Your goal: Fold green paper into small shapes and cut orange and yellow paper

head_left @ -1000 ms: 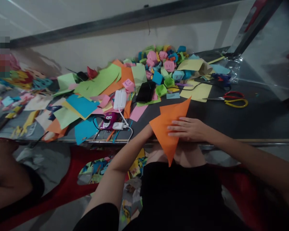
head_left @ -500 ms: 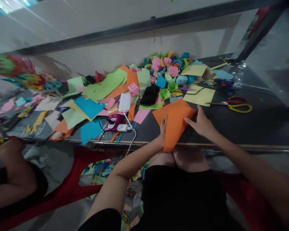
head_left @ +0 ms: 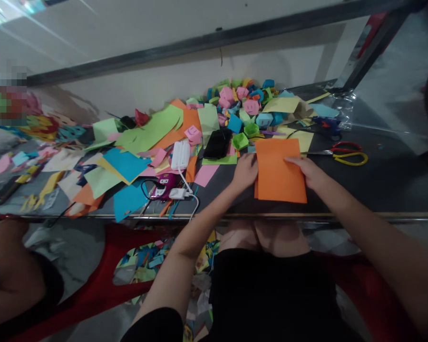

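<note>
An orange paper sheet (head_left: 278, 172), folded into a rectangle, lies flat on the dark table (head_left: 371, 183) near its front edge. My left hand (head_left: 245, 172) rests at the sheet's left edge, fingers curled against it. My right hand (head_left: 306, 172) lies on the sheet's upper right part, fingers stretched flat and pressing it down. Both forearms reach in from below.
Loose coloured sheets (head_left: 128, 161) cover the table's left half. A pile of small folded paper boxes (head_left: 242, 102) sits at the back. A black phone (head_left: 217, 144), a white power bank (head_left: 180, 154) with cable and red-yellow scissors (head_left: 345, 154) lie nearby. Another person's arm (head_left: 10, 266) is at the lower left.
The orange sheet went from a pointed triangle hanging over the table edge to a flat rectangle further onto the table. Both hands moved up with it to its two sides.
</note>
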{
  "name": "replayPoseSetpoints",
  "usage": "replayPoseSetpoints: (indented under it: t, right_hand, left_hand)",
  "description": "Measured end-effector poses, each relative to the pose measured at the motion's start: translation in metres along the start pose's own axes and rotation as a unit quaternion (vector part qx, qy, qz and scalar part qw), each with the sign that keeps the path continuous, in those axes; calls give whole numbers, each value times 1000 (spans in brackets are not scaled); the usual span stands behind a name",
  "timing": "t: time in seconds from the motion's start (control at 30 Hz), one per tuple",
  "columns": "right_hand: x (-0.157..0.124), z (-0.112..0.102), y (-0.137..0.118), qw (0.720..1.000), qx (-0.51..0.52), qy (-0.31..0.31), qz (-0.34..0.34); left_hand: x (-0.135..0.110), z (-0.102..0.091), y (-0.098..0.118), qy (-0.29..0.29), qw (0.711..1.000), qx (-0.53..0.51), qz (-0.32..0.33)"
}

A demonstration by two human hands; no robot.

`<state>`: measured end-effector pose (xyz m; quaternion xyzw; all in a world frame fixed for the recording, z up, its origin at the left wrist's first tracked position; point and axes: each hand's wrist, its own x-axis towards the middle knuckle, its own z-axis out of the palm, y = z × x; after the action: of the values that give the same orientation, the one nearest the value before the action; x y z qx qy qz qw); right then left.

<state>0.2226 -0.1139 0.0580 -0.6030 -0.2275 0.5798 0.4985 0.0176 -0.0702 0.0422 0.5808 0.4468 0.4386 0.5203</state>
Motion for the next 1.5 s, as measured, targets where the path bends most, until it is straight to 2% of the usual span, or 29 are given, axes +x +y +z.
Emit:
replayPoseSetpoints:
  t: [0.07,0.13,0.23,0.37,0.53,0.7,0.9,1.07,1.17,1.27,1.33,1.43,1.5]
  right_hand:
    - [17,2,-9,997,9,3,-73]
    - [33,8,-16,991,10,7,-132]
    - [51,19,-20,987,24,10,-157]
    - [62,24,-17,986,24,-14,-162]
    - [68,13,-8,986,4,-66,-156]
    - [72,10,3,981,-8,-61,-183]
    - [60,9,3,974,-39,-66,-213]
    - [51,9,-1,970,-30,-68,-231]
    - [54,12,-1,971,-30,-42,-235]
    - [55,15,-3,975,-45,-44,-214]
    - [51,14,-7,976,-43,-53,-206]
    - [43,9,-14,980,-42,-40,-193]
    - [42,4,-18,986,-42,-30,-159]
  left_hand:
    - [29,-8,4,12,997,-58,-42]
    - [50,-11,8,-2,990,-115,-87]
    - [64,-10,5,-20,988,-140,-57]
    - [61,-6,-14,-6,988,-153,-2]
    - [55,-11,-29,8,991,-133,-20]
    - [61,-18,-32,27,991,-125,-25]
    - [60,-21,-30,44,985,-161,32]
    - [54,-20,-27,77,985,-139,69]
    - [56,-21,-30,104,988,-100,56]
    - [59,-21,-33,120,990,-69,28]
    - [58,-18,-35,102,992,-75,7]
    - [53,-9,-36,37,991,-128,-27]
    - [48,-3,-35,6,990,-136,-40]
